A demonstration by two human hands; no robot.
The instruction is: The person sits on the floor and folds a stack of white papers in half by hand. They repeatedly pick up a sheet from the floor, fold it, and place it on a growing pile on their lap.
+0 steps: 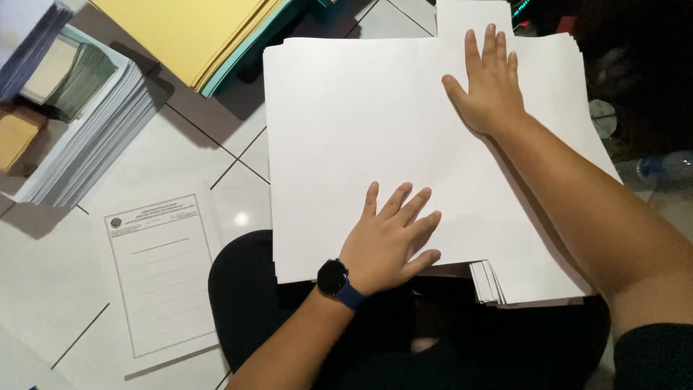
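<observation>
A round black smartwatch screen (333, 276) sits dark on the left wrist, on a blue strap. A white rectangular printed form (164, 273) with a bordered box and ruled lines lies on the floor tiles, lower left.

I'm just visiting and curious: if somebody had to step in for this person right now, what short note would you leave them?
Left hand: flat, fingers spread, on the near part of the large white paper sheet; a dark wristwatch is on that wrist.
Right hand: flat on the far right part of the same sheet. Neither hand grips anything.
The sheet tops a thick stack of white paper on the person's lap.
On the white tiled floor: a printed form to the left, a tall pile of white sheets further left, yellow card folders beyond.
Done: top sheet lies flat. Left: the stack beneath.
</observation>
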